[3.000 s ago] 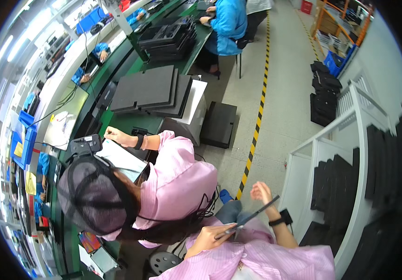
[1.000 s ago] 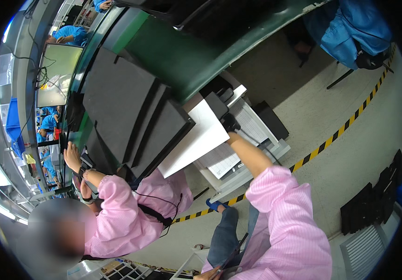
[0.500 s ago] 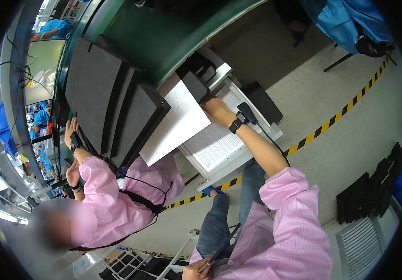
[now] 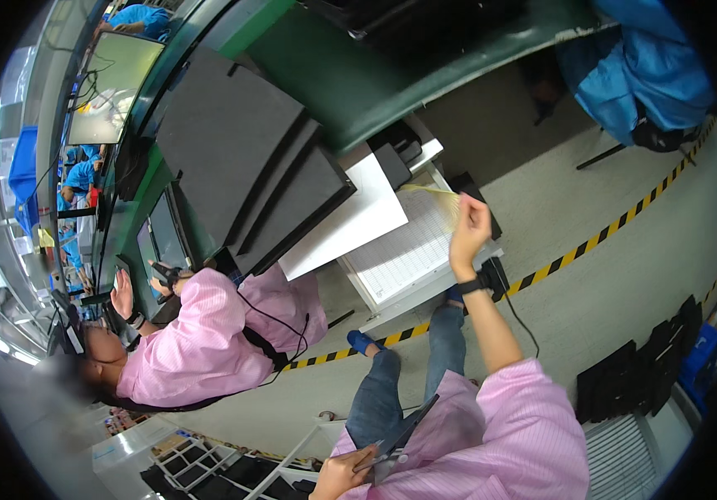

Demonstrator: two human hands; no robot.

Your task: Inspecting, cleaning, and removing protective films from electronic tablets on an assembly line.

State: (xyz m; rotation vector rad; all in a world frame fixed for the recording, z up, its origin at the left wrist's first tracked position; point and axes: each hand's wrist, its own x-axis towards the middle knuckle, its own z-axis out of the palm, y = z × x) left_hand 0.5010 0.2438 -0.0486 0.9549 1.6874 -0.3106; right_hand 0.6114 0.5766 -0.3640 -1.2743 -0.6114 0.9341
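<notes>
The yellowish strip (image 4: 430, 192) is thin, somewhat blurred, and stretches over the open drawer (image 4: 407, 297) on the far-left side of the right grip (image 4: 469, 232). The fingertips there are together, clamped on one end of it, probably because something so limp is easiest to control by its end. Near its other end lies a black object (image 4: 393, 165) (which of its parts the strip reaches, I cannot tell).

The left grip (image 4: 344, 477), low by the body, is closed on the near end of a dark slab (image 4: 408, 429), which slants up and away from it, seemingly kept close to leave the other arm free. One printed sheet (image 4: 400, 262) lies flat in the drawer, below and left of the right grip; perhaps the drawer stands out so its contents can be reached.

Farther left, one white board (image 4: 346, 221) juts from beneath the dark panels (image 4: 225, 125); I count three, overlapped in steps, likely to save room on the green tabletop (image 4: 325, 83). Beyond them, one co-worker in pink (image 4: 200, 346) has two hands near one dark-framed screen (image 4: 167, 227).
</notes>
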